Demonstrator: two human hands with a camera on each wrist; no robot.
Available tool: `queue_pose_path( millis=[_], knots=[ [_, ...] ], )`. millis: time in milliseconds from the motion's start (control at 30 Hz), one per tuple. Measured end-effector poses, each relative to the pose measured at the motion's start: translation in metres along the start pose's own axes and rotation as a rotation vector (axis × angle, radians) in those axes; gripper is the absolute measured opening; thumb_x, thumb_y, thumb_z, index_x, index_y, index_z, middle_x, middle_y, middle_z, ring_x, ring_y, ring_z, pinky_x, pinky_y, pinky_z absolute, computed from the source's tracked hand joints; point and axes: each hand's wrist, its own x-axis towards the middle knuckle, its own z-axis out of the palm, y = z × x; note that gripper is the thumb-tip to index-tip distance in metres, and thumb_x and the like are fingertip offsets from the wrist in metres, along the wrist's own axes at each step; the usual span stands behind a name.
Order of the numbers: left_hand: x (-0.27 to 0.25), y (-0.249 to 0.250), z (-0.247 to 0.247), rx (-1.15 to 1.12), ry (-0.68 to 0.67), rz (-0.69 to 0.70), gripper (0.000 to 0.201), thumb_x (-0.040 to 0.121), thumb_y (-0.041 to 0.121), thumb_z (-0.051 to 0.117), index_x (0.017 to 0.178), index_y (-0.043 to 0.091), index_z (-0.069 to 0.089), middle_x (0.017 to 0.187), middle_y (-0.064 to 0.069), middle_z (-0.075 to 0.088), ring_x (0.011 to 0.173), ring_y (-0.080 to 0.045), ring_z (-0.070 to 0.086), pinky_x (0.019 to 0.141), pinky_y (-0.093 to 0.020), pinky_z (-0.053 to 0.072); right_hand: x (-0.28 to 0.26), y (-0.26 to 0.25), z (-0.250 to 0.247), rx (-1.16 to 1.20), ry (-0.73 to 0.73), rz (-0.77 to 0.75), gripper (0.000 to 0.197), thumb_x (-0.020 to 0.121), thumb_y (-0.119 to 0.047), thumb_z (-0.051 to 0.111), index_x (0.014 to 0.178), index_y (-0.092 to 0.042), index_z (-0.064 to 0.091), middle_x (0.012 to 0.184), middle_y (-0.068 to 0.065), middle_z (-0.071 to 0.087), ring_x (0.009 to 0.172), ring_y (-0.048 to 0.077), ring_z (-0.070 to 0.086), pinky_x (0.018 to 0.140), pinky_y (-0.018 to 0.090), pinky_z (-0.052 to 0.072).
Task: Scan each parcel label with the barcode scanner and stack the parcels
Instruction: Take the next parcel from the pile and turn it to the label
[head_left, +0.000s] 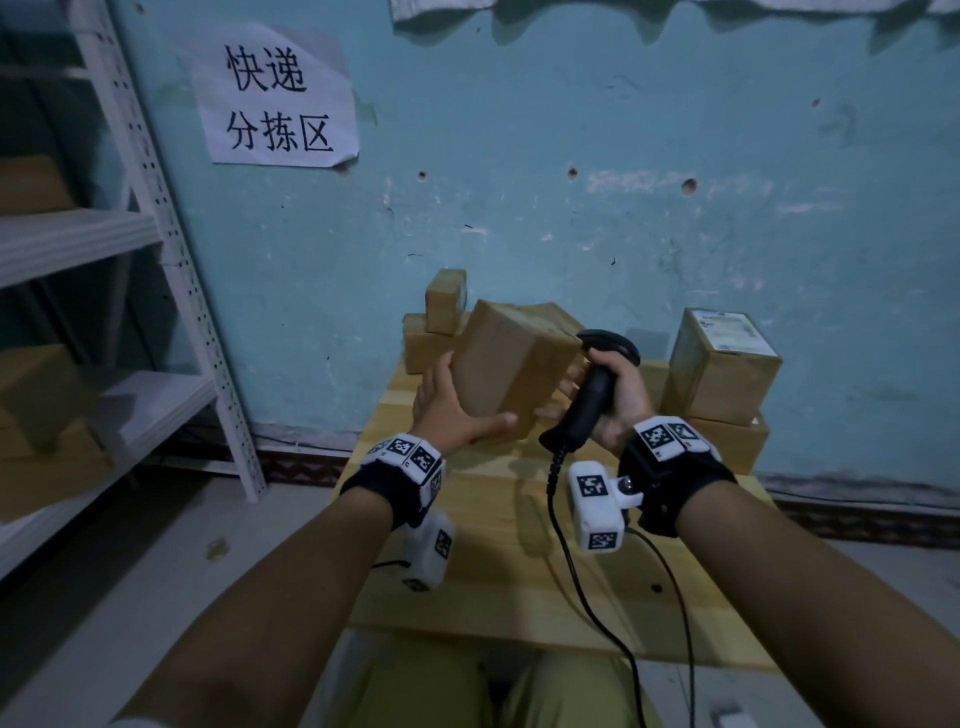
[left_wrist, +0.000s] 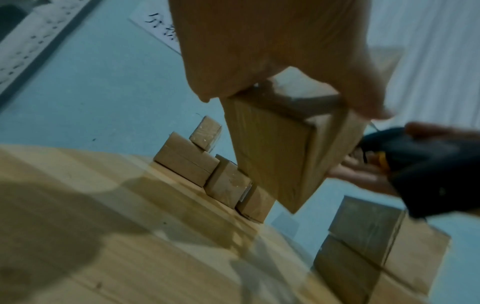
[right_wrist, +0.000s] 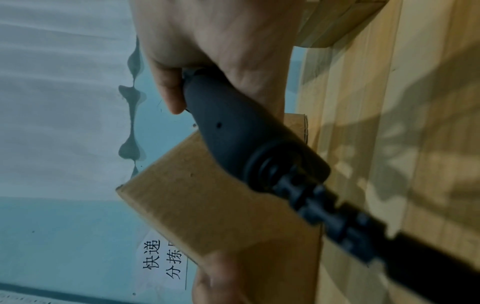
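My left hand holds a brown cardboard parcel tilted in the air above the wooden table, thumb on its near side. In the left wrist view the same parcel hangs below my palm. My right hand grips the black barcode scanner by its handle, and its outstretched fingers touch the parcel's right side. The scanner's head sits just right of the parcel. The right wrist view shows the scanner handle in my fist with the parcel behind it. No label shows on the held parcel.
Small brown parcels sit stacked at the table's back left. A stack of two parcels, the upper with a white label on top, stands at the back right. The scanner cable trails toward me. White metal shelving stands left.
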Motion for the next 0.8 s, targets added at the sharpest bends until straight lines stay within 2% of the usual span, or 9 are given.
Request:
queue_pose_path(
  millis=[67,133,200,300,333,433,600,700,800],
  knots=[
    [-0.001,0.006,-0.002,-0.121,-0.082,-0.023,0.085,0.084,0.038,0.064,0.148,0.021,0.010,0.150,-0.008,0.016,0.140,-0.027,0.024,0.112,-0.039,0.030,0.002,0.003,-0.002,-0.018,0.015,0.006,0.026,0.093,-0.023,0.041,0.071,-0.017,0.053,0.049,-0.006,0.057,0.046,0.011,0.061,0.054,0.045,0.057],
    [-0.001,0.009,-0.002,-0.109,-0.161,-0.013,0.071,0.092,0.035,0.052,0.149,0.022,0.012,0.150,-0.010,0.016,0.140,-0.026,0.025,0.110,-0.035,0.029,0.003,0.006,-0.002,-0.028,0.036,0.000,0.023,0.091,-0.023,0.042,0.076,-0.015,0.058,0.054,-0.003,0.063,0.048,0.014,0.064,0.064,0.036,0.053],
    [-0.001,0.011,-0.002,-0.088,-0.201,0.003,0.072,0.089,0.043,0.056,0.148,0.029,0.017,0.148,-0.012,0.021,0.139,-0.028,0.026,0.113,-0.039,0.028,0.003,0.007,-0.002,-0.024,0.054,-0.001,0.023,0.091,-0.022,0.042,0.079,-0.014,0.060,0.056,0.000,0.065,0.049,0.015,0.065,0.068,0.033,0.048],
    [-0.003,0.014,-0.005,-0.112,-0.294,0.023,0.088,0.066,0.062,0.068,0.136,0.055,0.017,0.150,-0.008,0.022,0.140,-0.026,0.022,0.115,-0.048,0.025,0.003,0.009,-0.002,-0.070,0.074,-0.018,0.025,0.091,-0.021,0.042,0.074,-0.013,0.059,0.053,0.000,0.064,0.048,0.015,0.062,0.061,0.026,0.051],
    [-0.002,0.015,-0.006,-0.112,-0.332,0.044,0.090,0.068,0.054,0.072,0.137,0.054,0.014,0.153,-0.007,0.018,0.142,-0.024,0.019,0.116,-0.046,0.023,0.005,0.011,-0.002,-0.083,0.084,-0.025,0.024,0.091,-0.020,0.043,0.076,-0.012,0.060,0.055,0.000,0.065,0.050,0.016,0.063,0.059,0.024,0.052],
    [0.006,0.014,-0.004,-0.093,-0.416,0.086,0.096,0.083,0.018,0.068,0.148,0.033,0.000,0.159,0.000,-0.002,0.147,-0.018,0.005,0.116,-0.034,0.015,0.007,0.012,-0.001,-0.120,0.092,-0.031,0.022,0.091,-0.019,0.044,0.085,-0.009,0.063,0.063,0.005,0.067,0.063,0.021,0.062,0.064,0.027,0.051],
    [0.014,0.014,-0.003,0.005,-0.431,0.095,0.123,0.065,0.026,0.083,0.149,0.030,-0.007,0.158,0.002,0.003,0.145,-0.024,0.013,0.115,-0.050,0.025,0.010,0.004,-0.006,-0.156,0.080,-0.018,0.024,0.094,-0.017,0.042,0.081,-0.008,0.061,0.054,0.003,0.067,0.048,0.016,0.064,0.058,0.025,0.051],
    [0.015,0.016,0.000,0.084,-0.382,0.085,0.123,0.065,0.032,0.082,0.150,0.025,-0.007,0.158,0.000,0.002,0.145,-0.023,0.012,0.117,-0.047,0.023,0.013,0.002,-0.009,-0.160,0.074,-0.015,0.025,0.094,-0.016,0.041,0.080,-0.008,0.060,0.052,0.002,0.067,0.045,0.015,0.064,0.048,0.018,0.053],
    [0.018,0.016,0.002,0.159,-0.437,0.070,0.120,0.071,0.030,0.079,0.149,0.025,-0.012,0.157,0.000,-0.007,0.146,-0.023,0.008,0.117,-0.044,0.023,0.016,0.000,-0.013,-0.189,0.077,0.004,0.022,0.093,-0.018,0.044,0.080,-0.009,0.060,0.052,0.002,0.066,0.046,0.015,0.063,0.056,0.023,0.052]
  ],
)
